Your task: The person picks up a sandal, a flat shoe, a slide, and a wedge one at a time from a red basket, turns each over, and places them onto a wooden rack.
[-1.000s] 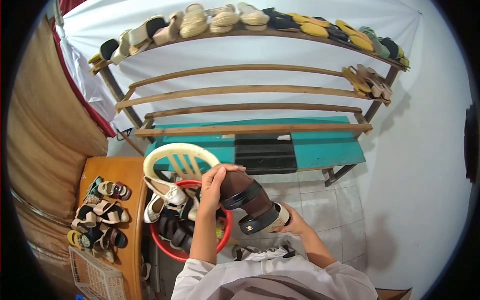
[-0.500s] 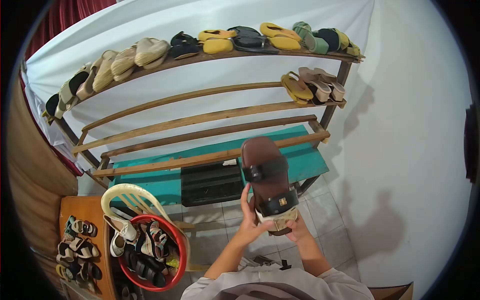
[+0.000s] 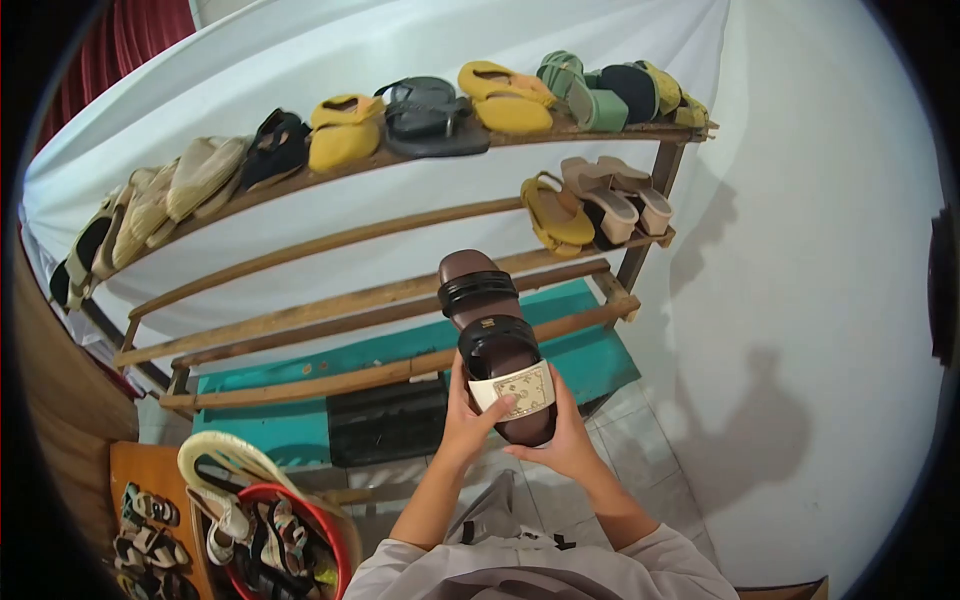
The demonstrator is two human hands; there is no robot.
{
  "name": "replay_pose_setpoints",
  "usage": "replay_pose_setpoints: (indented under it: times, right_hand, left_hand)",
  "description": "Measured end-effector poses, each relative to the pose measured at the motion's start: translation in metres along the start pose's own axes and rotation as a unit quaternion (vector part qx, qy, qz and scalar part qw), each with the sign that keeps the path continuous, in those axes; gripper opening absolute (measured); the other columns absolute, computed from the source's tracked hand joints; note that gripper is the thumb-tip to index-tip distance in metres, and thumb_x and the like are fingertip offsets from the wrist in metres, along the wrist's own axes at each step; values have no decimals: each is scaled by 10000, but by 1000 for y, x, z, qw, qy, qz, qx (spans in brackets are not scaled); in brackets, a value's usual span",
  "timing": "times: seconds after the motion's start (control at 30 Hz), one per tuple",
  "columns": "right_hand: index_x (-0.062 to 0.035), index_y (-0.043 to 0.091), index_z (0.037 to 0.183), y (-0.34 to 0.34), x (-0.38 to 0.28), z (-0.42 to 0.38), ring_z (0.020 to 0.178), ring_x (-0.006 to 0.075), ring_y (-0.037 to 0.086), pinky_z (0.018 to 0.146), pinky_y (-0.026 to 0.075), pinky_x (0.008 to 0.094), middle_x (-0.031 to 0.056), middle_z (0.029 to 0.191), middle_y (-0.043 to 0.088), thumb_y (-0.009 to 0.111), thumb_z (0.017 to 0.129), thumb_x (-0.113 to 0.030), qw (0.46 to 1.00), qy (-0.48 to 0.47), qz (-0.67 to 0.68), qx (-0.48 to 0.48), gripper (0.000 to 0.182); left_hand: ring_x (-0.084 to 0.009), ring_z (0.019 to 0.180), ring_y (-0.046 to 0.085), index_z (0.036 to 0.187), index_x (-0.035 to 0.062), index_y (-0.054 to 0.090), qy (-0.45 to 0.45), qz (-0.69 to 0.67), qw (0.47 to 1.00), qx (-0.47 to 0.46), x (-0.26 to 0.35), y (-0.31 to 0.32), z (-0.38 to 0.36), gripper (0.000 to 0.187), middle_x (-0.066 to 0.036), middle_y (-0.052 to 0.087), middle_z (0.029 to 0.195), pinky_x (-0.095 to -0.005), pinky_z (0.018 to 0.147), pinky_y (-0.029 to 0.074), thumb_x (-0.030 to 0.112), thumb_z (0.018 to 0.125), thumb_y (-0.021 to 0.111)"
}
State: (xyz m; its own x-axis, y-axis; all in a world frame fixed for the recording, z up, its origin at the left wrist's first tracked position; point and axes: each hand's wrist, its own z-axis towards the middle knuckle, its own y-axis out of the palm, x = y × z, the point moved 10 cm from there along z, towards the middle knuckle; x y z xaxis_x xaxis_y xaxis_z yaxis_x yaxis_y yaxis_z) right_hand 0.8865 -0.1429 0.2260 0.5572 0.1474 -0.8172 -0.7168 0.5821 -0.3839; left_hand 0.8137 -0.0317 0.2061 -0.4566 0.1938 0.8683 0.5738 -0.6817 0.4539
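A white cloth [image 3: 420, 30] hangs as a smooth backdrop behind a rack [image 3: 330, 305] of rough wooden slats that climbs in tiers, its top slat lined with flat sandals in straw, black, mustard yellow [image 3: 505, 95] and green, and the slat below holding a yellow pair and beige block-heeled ones [image 3: 615, 195] near its right post. Under the rack stands a teal bench [image 3: 590, 360] with a dark ribbed panel in its middle, over pale floor tiles. At the lower left sits a round red basin [image 3: 335, 555] heaped with shoes, a cream plastic chair back [image 3: 225, 460] curving over it, and beside that an orange wooden table [image 3: 120, 470] carrying small strappy sandals. In the middle of the view, in front of the rack's lower slats and above the bench, the brown sandal [image 3: 495, 340] is held up: a long oval sole of smooth brown leather-like material, two glossy black straps across it, and a cream patterned label on the heel part. Its long axis runs near upright, toe end up and tilted slightly left, heel end down toward the person. The left hand [image 3: 465, 420] clasps the heel end from the left, thumb lying on the label, and the right hand [image 3: 565, 445] cups the heel from underneath, fingers wrapped round the sandal.
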Motion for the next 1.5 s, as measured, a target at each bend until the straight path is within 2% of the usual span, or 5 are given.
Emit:
replay_pose_setpoints:
  times: [0.5,1.13,1.23,1.33,1.5]
  right_hand:
    - [-2,233,1329,-30,49,181,1069,362,499,864,444,415,229,1187,448,815,543,-321,980,-10,-147,132,1028]
    - [2,165,1353,-26,84,211,943,331,591,604,541,351,243,1213,442,701,669,-460,963,8,-265,48,984]
    - [-8,220,1336,-31,77,207,879,303,610,572,539,325,210,1192,453,676,712,-433,963,-12,-266,31,882]
    - [-45,319,1287,-46,68,197,740,229,633,531,525,299,160,1145,476,680,734,-370,976,-23,-216,18,736]
    - [-90,532,1010,-60,51,182,532,101,587,454,467,246,53,950,558,713,724,-236,990,-72,-124,-8,369]
  left_hand:
    - [-255,1122,471,1368,-3,162,-54,123,990,-41,10,-4,228,874,-180,453,1207,-358,921,413,103,705,721]
    - [-261,1093,469,1303,-60,293,-174,203,963,-42,-14,-15,264,798,-196,478,1170,-354,919,376,236,712,740]
    - [-274,1095,463,1281,-46,347,-102,296,950,7,-7,-23,261,749,-202,475,1160,-362,903,391,273,722,730]
    - [-296,1074,468,1283,-27,350,100,541,830,94,26,-24,234,725,-217,470,1146,-370,887,402,274,735,716]
    - [-281,906,502,957,29,569,261,566,753,209,73,18,148,231,-140,515,965,-357,782,405,104,755,650]
